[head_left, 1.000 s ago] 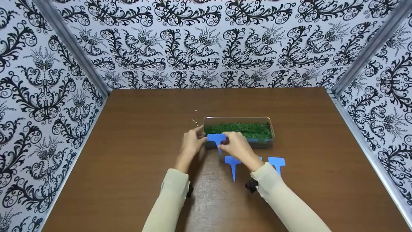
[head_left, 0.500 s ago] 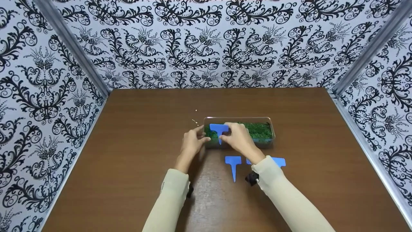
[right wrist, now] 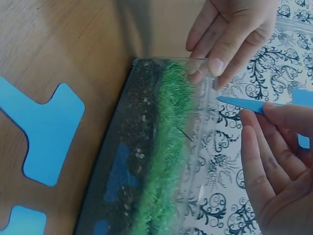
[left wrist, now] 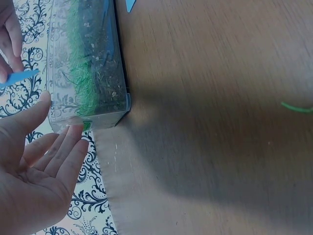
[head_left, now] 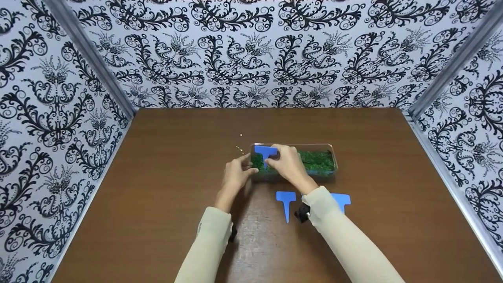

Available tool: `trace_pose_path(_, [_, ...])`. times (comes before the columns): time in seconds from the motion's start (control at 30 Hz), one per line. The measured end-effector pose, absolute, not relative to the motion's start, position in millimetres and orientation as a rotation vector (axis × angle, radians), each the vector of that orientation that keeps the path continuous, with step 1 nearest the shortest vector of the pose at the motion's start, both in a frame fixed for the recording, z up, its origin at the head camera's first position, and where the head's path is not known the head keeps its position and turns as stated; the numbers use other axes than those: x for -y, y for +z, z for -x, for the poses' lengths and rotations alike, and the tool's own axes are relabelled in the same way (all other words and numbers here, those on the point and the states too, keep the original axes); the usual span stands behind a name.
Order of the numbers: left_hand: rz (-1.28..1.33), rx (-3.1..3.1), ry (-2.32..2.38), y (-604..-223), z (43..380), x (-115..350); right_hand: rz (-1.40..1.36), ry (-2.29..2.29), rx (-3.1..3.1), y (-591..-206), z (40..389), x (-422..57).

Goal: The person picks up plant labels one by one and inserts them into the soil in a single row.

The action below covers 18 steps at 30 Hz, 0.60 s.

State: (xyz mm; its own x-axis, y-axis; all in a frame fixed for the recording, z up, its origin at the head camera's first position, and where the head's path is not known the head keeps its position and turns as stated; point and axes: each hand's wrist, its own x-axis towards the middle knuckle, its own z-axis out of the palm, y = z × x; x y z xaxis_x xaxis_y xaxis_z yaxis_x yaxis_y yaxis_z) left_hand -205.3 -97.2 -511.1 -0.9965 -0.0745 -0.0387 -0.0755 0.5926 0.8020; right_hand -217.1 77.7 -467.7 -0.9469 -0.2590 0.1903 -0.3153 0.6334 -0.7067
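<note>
Between thumb and fingers of my right hand [head_left: 289, 162] is a blue T-shaped plant label [head_left: 265, 150], its pointed stem downward. In the head view it overlaps the left end of a clear plastic container [head_left: 336, 163] with green grass [head_left: 318, 159] over dark soil. The right wrist view has the label's tip [right wrist: 230, 100] above the rim, clear of the grass. My left hand [head_left: 235, 173] rests its nearly straight fingers against the container's left end, thumb by the front corner [right wrist: 215, 73]. Another blue label [head_left: 285, 196] lies in front of the container.
More blue labels [head_left: 342, 199] lie on the brown table [head_left: 165, 177], partly hidden by my right sleeve [head_left: 342, 228]. Small bright flecks [head_left: 239, 149] show left of the container. Patterned walls [head_left: 251, 59] enclose the table at the back and sides.
My right hand has carried the blue plant label away from me, from in front of the container to over its left end. My left hand has stayed at the container's end.
</note>
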Motion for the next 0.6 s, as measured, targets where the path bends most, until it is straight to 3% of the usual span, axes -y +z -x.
trace_pose_path(0.6, [0.103,-2.801,1.425,-512,206,97,-0.440,1.194,2.690,-492,233,-61])
